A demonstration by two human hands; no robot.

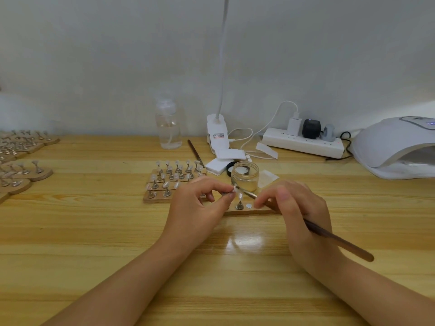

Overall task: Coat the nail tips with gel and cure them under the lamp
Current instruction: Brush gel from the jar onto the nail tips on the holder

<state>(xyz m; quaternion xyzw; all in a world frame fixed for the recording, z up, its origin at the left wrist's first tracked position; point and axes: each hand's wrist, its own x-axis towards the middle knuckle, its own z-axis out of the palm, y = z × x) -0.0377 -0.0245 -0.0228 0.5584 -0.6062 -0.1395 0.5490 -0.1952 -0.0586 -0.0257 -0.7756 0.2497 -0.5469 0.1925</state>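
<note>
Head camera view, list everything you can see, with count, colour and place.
Clear glass gel jar: one, centre.
Brown-handled brush: one, in right hand.
Clear nail tip: one, pinched by left hand.
Wooden strip with metal stand: one, between the hands.
Wooden strips of tipped stands: several, centre-left; more far left.
White curing lamp: one, right.
White power strip: one, back.
Clear bottle: one, back.
White clip lamp: one, back.
Left hand: one.
Right hand: one.
</note>
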